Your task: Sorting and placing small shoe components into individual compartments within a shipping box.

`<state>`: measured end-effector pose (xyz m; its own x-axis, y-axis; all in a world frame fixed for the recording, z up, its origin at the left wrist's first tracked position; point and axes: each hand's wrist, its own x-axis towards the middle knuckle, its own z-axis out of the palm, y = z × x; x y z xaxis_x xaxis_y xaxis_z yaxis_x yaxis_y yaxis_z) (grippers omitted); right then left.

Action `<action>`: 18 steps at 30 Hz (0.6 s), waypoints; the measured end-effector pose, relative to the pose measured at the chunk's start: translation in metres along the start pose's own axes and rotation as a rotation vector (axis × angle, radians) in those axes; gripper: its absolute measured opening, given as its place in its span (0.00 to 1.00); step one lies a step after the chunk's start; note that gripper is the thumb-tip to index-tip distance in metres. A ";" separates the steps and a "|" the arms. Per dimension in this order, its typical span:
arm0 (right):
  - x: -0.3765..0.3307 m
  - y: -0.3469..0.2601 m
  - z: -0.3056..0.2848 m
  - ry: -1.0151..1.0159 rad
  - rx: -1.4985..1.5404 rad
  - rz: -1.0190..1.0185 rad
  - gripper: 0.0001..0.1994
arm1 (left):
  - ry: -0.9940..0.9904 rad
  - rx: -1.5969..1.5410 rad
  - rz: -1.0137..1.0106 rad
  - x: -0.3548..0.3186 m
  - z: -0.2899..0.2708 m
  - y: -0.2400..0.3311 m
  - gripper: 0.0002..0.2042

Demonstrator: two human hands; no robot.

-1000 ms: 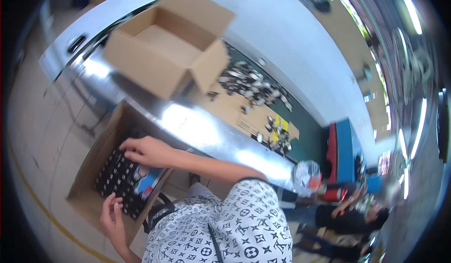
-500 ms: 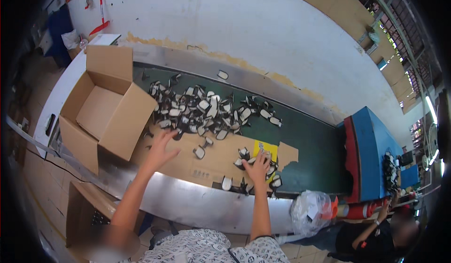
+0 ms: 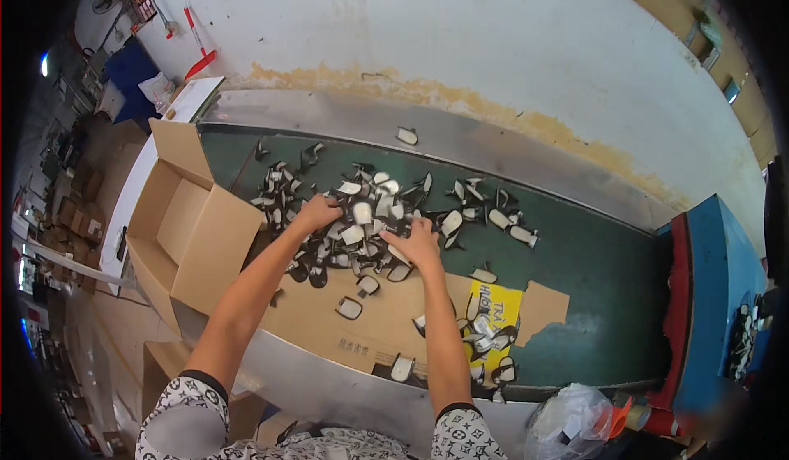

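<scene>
A heap of small black parts with rounded white faces (image 3: 352, 235) lies on the green belt and a flat cardboard sheet (image 3: 311, 312). At the heap's left side, my left hand (image 3: 319, 212) has its fingers curled against some of these parts. My right hand (image 3: 421, 245) presses in from the right, thumb and fingers around more of them. A bunch of parts sits between the two hands; the fingertips are partly hidden among them. More such parts lie on a yellow sheet (image 3: 503, 302) to the right.
An open cardboard box (image 3: 209, 242) stands left of the heap. A blue housing with a red curtain (image 3: 677, 312) closes the belt's right end. A clear plastic bag (image 3: 567, 423) is at the front right edge. Behind the belt runs a metal rail (image 3: 329, 115) below a white wall.
Both hands have moved away from me into the heap, the right one leaving the parts by the yellow sheet. They have come closer together. The view has shifted and turned.
</scene>
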<state>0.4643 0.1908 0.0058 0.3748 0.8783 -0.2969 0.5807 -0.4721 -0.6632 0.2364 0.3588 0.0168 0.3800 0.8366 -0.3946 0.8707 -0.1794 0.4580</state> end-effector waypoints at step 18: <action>-0.162 0.015 0.078 -0.083 0.145 -0.287 0.27 | 0.299 -0.516 0.440 -0.221 0.103 -0.023 0.13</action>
<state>0.3555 0.0472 -0.0094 0.1470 0.9798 -0.1353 0.5426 -0.1943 -0.8172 0.1646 0.1247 0.0120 0.4949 0.8618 0.1118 0.3720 -0.3263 0.8690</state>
